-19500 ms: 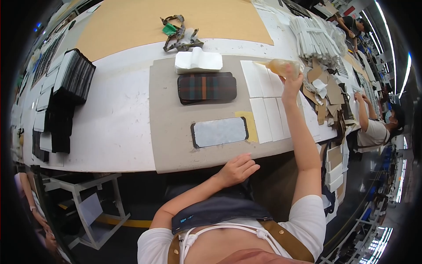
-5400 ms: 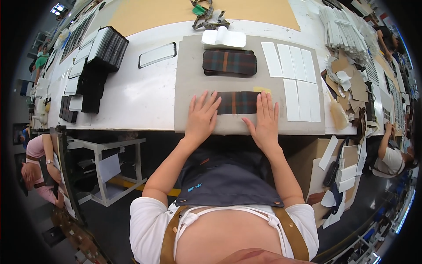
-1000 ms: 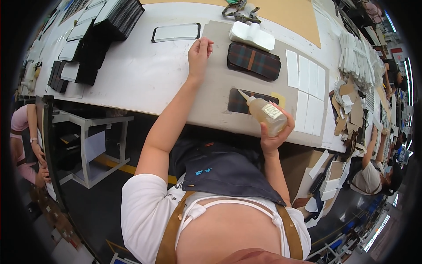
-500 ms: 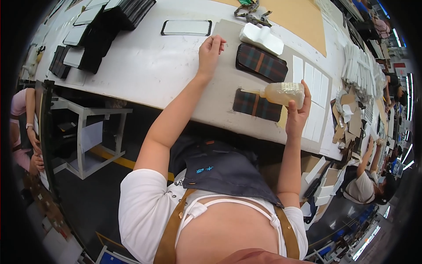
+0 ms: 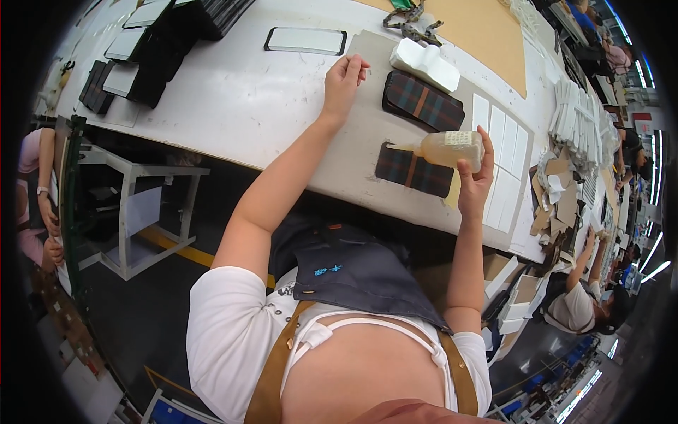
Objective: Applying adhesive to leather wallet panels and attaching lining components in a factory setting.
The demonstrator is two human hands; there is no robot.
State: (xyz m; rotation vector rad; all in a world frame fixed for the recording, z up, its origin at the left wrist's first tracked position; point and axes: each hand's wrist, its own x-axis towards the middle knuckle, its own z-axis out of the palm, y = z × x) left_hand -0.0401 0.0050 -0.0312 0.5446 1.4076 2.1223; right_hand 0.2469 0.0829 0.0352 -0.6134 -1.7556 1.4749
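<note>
My right hand [image 5: 475,173] grips a translucent squeeze bottle [image 5: 452,149] of yellowish liquid, tipped on its side, nozzle pointing left. Below the bottle, a dark plaid panel [image 5: 409,172] with a brown stripe lies on a grey board [image 5: 346,162]; the bottle covers part of it. Farther back is a stack of similar plaid panels [image 5: 424,101], with white moulded blocks [image 5: 426,65] behind it. My left hand [image 5: 344,83], fingers curled together, hovers by the board's left edge; nothing shows in it. Near it lies a white rectangular panel with black edging [image 5: 306,40].
White rectangular strips [image 5: 503,141] lie in rows on the right. Black stacks with white tops [image 5: 131,71] stand at the far left. Paper scraps [image 5: 558,184] and white bundles [image 5: 575,116] crowd the right side. Other people work at both sides; a metal-framed stand [image 5: 131,212] is below left.
The bottle in my right hand has shifted slightly left over the plaid panel. My left hand stays curled in nearly the same place. The whole view has turned a little.
</note>
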